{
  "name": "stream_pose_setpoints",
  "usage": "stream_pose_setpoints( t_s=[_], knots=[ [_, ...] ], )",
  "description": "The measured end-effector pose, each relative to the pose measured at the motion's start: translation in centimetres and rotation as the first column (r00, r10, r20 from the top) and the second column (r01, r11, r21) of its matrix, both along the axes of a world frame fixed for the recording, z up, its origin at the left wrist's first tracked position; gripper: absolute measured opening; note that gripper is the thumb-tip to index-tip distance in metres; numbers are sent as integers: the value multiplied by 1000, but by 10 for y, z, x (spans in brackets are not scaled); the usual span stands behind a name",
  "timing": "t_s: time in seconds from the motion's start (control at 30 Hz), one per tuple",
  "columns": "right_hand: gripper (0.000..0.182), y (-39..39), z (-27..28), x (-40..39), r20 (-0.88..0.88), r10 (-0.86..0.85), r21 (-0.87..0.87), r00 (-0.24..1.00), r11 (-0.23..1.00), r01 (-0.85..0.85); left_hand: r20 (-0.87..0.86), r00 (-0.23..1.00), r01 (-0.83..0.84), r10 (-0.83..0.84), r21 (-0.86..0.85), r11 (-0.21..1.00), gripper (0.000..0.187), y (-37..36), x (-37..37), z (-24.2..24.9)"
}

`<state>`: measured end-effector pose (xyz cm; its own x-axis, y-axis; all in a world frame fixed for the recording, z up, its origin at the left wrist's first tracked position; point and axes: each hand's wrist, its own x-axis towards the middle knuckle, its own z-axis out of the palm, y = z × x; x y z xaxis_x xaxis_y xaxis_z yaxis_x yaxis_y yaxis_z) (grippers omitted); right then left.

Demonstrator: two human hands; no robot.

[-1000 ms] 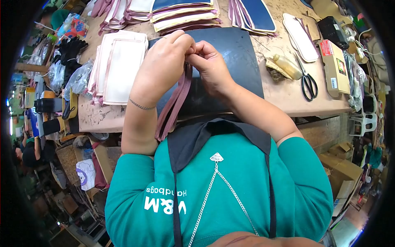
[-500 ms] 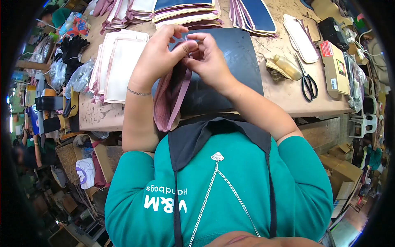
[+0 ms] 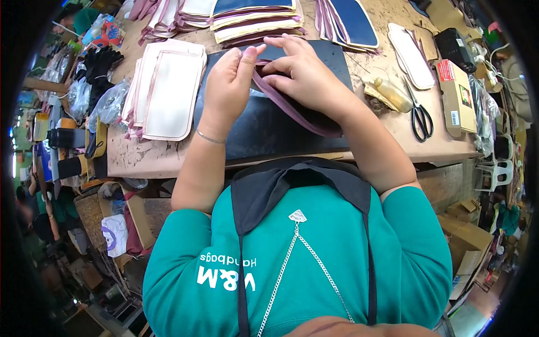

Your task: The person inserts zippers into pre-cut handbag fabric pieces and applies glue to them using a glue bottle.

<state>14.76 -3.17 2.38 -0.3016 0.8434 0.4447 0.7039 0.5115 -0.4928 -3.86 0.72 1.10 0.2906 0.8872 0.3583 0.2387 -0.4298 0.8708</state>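
Observation:
My left hand (image 3: 227,84) is closed, with thumb and forefinger pressed together above the black mat (image 3: 247,129). Whatever is in that pinch is hidden; the fingertips are right by the near end of a mauve-edged fabric piece (image 3: 289,106). My right hand (image 3: 303,70) grips this folded piece, the thumb and fingers curled over its upper edge. The piece slants down to the right over the mat, and its inner side is mostly in shadow. My right forefinger reaches toward the left fingertips.
Cream panels (image 3: 171,95) are stacked left of the mat. Behind it are piles of dark blue and cream panels (image 3: 255,19) and blue panels (image 3: 353,22). At right lie black-handled scissors (image 3: 421,121), a glue-stained bottle (image 3: 393,94), a cream panel (image 3: 411,56) and a cardboard box (image 3: 457,98).
The fabric piece has swung from hanging toward my body to slanting right across the mat. My left hand has moved slightly right and down; my right hand has shifted right and turned over the piece.

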Motion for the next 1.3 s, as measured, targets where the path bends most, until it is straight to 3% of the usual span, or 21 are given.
stream_pose_setpoints(
  t_s=[0.03, 0.17, 0.4, 0.6, 0.63, 0.73, 0.77, 0.8, 0.83, 0.87, 0.9, 0.93, 0.97, 1.03, 1.07, 1.1, 1.17, 1.2, 1.23, 1.27, 1.3],
  knots=[
    [21, -1, -1, -1, -100, 0, -99, 995, 995, -10, 49, 999, -10, 9, 32, 999, 34, -8, 4, 4],
    [15, -11, 2, -6, -250, -55, -92, 967, 995, 33, 117, 992, 39, -42, 31, 999, 33, -26, 12, -2],
    [15, -25, -9, -10, -139, -111, -115, 984, 989, 96, 113, 993, 12, -19, 62, 998, 38, -38, 16, -8],
    [7, -29, 1, -2, -212, -42, -86, 976, 996, 25, 68, 997, -41, 33, 117, 992, 30, -38, 10, 13],
    [6, -30, 4, 1, -207, -28, -87, 978, 996, 10, 42, 998, -50, 39, 282, 958, 30, -35, 9, 12],
    [6, -33, -11, 17, -255, -13, -205, 967, 978, -41, 240, 959, -228, 149, 347, 910, 29, -15, -6, 17],
    [6, -38, -24, 21, -212, -36, -182, 977, 983, -4, 193, 963, -246, 190, 329, 912, 29, -14, -16, 27],
    [6, -40, -23, 24, -267, -35, -291, 963, 956, -46, 147, 962, -268, 232, 311, 912, 29, -13, -25, 38],
    [6, -43, -23, 28, -321, -40, -396, 946, 913, -96, -14, 966, -214, 257, 508, 834, 28, -7, -28, 41],
    [5, -44, -23, 31, -375, -51, -494, 925, 856, -153, -84, 975, -119, 204, 580, 806, 28, -7, -27, 45],
    [5, -43, -21, 37, -389, 11, -417, 921, 889, -187, -162, 974, -17, 156, 641, 768, 29, -7, -24, 50],
    [4, -41, -14, 43, -381, -18, -425, 924, 891, -158, -459, 885, 196, 78, 520, 831, 31, -11, -26, 60],
    [4, -38, -4, 49, -376, -50, -434, 925, 892, -128, -705, 708, 383, -33, 345, 857, 35, -15, -27, 70],
    [9, -32, -3, 67, -331, -21, -350, 943, 931, -102, -669, 727, 371, -155, 193, 908, 34, 9, -35, 50],
    [14, -29, -1, 69, -456, -57, -289, 888, 954, -87, -641, 738, 366, -211, 118, 923, 34, 29, -38, 40],
    [20, -27, 3, 69, -573, -83, -229, 815, 972, -62, -481, 865, 331, -140, 340, 880, 30, 54, -39, 35],
    [41, -24, 8, 82, -684, -152, -187, 713, 982, 29, -399, 917, 116, -1, 262, 958, 31, 92, -46, 58],
    [43, -25, 13, 89, -749, -164, -166, 642, 984, 58, -252, 967, 11, 49, 233, 972, 31, 128, -57, 56],
    [43, -27, 16, 95, -782, -184, -159, 596, 983, 95, -228, 950, -108, 212, 398, 911, 31, 159, -64, 61],
    [44, -29, 18, 101, -812, -201, -153, 548, 979, 133, -164, 972, -109, 166, 310, 945, 37, 206, -89, 57],
    [43, -32, 16, 107, -804, -235, -190, 547, 972, 139, -177, 919, -235, 352, 472, 850, 27, 206, -74, 75]
  ],
)
